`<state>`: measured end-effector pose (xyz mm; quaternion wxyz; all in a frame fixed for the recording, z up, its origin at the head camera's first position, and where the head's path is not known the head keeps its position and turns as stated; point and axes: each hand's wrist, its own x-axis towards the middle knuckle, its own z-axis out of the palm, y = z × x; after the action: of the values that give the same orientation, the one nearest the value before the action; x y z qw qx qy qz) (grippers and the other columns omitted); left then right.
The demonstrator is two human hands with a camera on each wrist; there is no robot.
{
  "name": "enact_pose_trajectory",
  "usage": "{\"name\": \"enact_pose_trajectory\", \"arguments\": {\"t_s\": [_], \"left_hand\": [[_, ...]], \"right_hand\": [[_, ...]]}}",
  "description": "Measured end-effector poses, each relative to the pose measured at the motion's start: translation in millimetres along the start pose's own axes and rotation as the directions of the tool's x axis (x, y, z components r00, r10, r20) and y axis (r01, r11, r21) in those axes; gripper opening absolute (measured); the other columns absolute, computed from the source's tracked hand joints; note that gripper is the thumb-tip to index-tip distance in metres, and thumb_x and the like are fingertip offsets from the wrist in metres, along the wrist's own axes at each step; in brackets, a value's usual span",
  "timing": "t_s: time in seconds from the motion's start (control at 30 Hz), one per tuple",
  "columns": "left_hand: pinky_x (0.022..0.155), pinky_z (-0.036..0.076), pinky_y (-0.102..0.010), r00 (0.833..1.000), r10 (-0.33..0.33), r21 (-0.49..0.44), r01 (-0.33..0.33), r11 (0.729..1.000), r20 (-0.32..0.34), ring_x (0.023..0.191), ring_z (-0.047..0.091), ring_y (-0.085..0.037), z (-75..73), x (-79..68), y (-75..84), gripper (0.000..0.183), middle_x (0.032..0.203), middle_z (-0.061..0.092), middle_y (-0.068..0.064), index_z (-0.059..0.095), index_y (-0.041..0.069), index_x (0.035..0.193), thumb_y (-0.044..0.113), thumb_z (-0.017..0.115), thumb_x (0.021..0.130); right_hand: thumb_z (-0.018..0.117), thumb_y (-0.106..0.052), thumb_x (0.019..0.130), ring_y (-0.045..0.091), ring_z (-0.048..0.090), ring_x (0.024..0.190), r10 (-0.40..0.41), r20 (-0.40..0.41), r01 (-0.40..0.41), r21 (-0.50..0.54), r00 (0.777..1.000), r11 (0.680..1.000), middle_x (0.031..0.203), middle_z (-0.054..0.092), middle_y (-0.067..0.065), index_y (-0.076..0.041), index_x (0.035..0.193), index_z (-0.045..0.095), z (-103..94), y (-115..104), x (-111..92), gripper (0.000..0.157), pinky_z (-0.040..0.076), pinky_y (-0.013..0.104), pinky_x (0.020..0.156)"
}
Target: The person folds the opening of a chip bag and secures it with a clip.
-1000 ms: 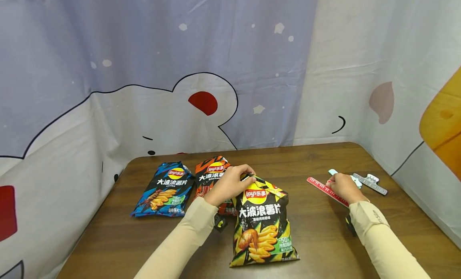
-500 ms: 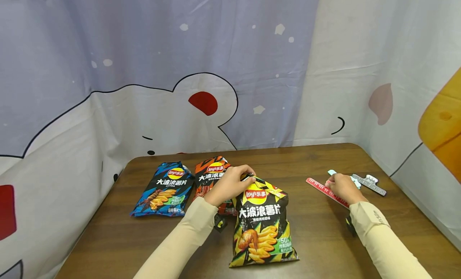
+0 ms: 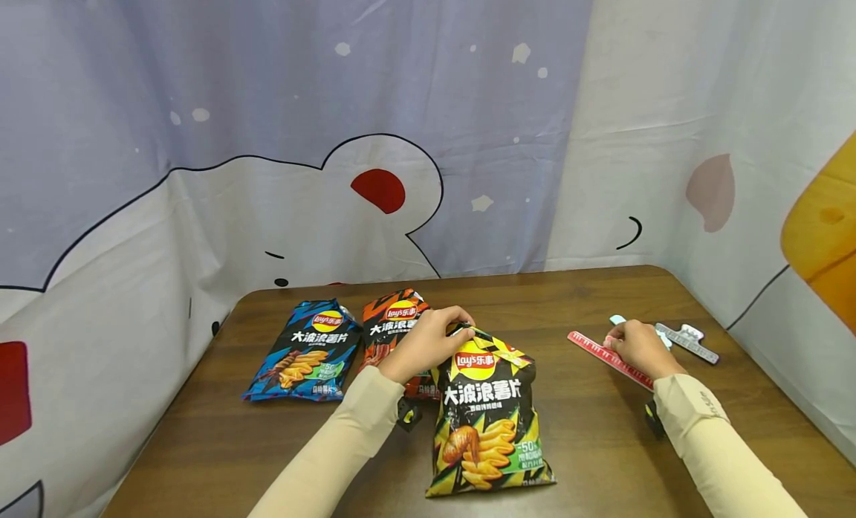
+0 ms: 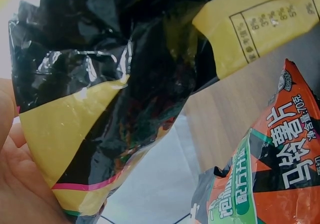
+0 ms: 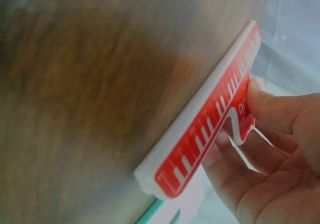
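Head view: left hand (image 3: 428,344), nearly closed, pinching the top of the black-and-yellow foil crisp packet (image 3: 484,421) at five o'clock; right hand (image 3: 642,348), part-curled, pinching the long red-and-white plastic clip (image 5: 212,121), four o'clock; orange-and-black foil packet (image 3: 386,336) on brown wooden bench (image 3: 568,302), seven o'clock.

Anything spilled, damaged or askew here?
No spill or obvious damage visible. Only mild oddity: the yellow-and-black chip bag has a creased top slanting down from the left hand, which grips its upper corner. Probably just handling.
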<state>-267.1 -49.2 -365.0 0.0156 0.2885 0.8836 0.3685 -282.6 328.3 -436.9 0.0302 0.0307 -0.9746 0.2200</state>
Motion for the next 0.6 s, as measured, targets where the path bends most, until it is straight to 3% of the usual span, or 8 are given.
{"name": "enact_pose_trajectory", "arguments": {"t_s": [0.1,0.3,0.6], "left_hand": [[0.061,0.04,-0.025,1.0,0.003,-0.001,-0.003,1.0,-0.001,0.052,0.042,-0.009,-0.5,0.0,-0.1,0.022,0.083,0.065,0.0,0.065,0.009,0.111,0.024,0.058,0.097],[0.053,0.036,-0.024,1.0,0.009,-0.006,-0.009,1.0,-0.001,0.045,0.034,-0.01,-0.4,-0.6,-0.2,0.019,0.067,0.057,0.0,0.066,0.012,0.11,0.023,0.056,0.098],[0.052,0.037,-0.024,1.0,0.002,-0.015,-0.002,1.0,0.006,0.046,0.036,-0.01,0.4,-0.5,-0.5,0.02,0.07,0.059,-0.002,0.065,0.012,0.111,0.023,0.053,0.1]], "right_hand": [[0.061,-0.01,0.09,0.021,0.054,0.068,0.003,0.024,-0.004,0.014,1.0,1.0,0.079,0.067,0.014,0.001,0.086,0.07,-2.9,-1.7,-0.4,0.015,0.043,0.036,0.061],[0.062,-0.011,0.091,0.017,0.053,0.066,0.007,0.057,-0.009,0.045,0.998,0.999,0.079,0.067,0.012,0.003,0.089,0.07,-6.4,-3.1,-1.2,0.016,0.041,0.031,0.059],[0.063,-0.01,0.091,0.014,0.059,0.066,-0.008,0.074,0.0,0.109,0.997,0.994,0.08,0.068,0.013,0.006,0.091,0.069,-6.7,-5.7,-0.7,0.017,0.047,0.029,0.059]]}}
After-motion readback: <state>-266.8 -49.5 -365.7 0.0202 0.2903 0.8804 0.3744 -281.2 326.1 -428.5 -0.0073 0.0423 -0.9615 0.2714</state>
